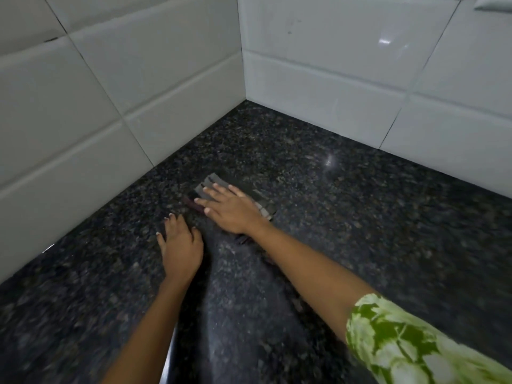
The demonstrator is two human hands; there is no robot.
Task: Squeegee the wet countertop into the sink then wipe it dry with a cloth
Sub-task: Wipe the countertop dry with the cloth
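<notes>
Head view showed the cloth (pixel 213 187), a greyish folded piece with a darker edge, lying flat on the dark speckled countertop (pixel 360 217) a little out from the inner corner where the two tiled walls met. The right hand (pixel 230 209) lay on top of it with fingers straight and spread, palm down, pressing rather than gripping; that flat hold looked chosen to keep as much fabric as possible against the stone so it could take up moisture in a broad pass. Part of the cloth stuck out past the fingertips toward the corner and another part showed beside the wrist, so the hand covered its middle. The left hand (pixel 180 245) rested just beside it on bare stone, nearer the left wall, fingers slightly bent and spread with the tips touching the surface and nothing held; I judged it served as a brace while the body leaned in toward the far corner. A green and white patterned sleeve (pixel 410 345) covered the right upper arm. The white wall tiles (pixel 110 106) rose directly from the back edges of the counter, which would trap water along those seams and explains working this far in. No squeegee and no sink were visible, and motion blur made it hard to tell whether the stone was wet. My judgement was that the drying stage was under way, with the corner strip not yet reached.
</notes>
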